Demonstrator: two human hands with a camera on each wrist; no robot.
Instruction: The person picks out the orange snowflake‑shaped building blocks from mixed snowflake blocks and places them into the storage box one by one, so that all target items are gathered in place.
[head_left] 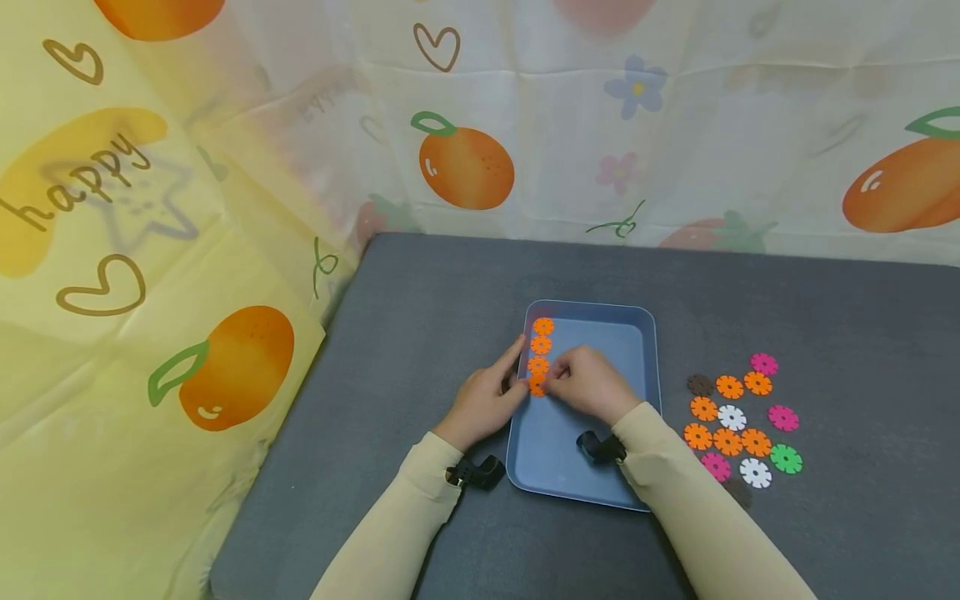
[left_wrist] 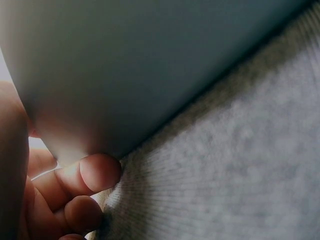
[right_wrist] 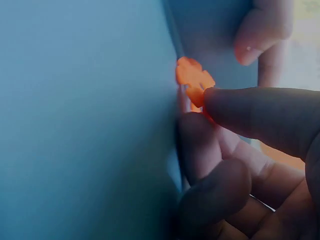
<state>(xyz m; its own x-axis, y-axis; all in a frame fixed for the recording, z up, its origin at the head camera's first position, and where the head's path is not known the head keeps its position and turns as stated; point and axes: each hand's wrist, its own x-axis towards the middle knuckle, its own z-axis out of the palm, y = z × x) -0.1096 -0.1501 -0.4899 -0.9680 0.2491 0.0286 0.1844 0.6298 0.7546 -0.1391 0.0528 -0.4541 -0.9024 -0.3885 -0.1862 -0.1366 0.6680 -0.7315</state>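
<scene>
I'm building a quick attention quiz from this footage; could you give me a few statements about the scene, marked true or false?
1. The right hand pinches an orange disc. True.
2. The left hand touches the blue tray. True.
3. The orange discs in the tray run along its right side. False: the column of orange discs runs along the left side.
4. No disc here is green. False: a green disc lies on the grey table, right of the tray.
5. Two white discs lie outside the tray. True.
6. Every sleeve is dark. False: both sleeves are pale cream.
</scene>
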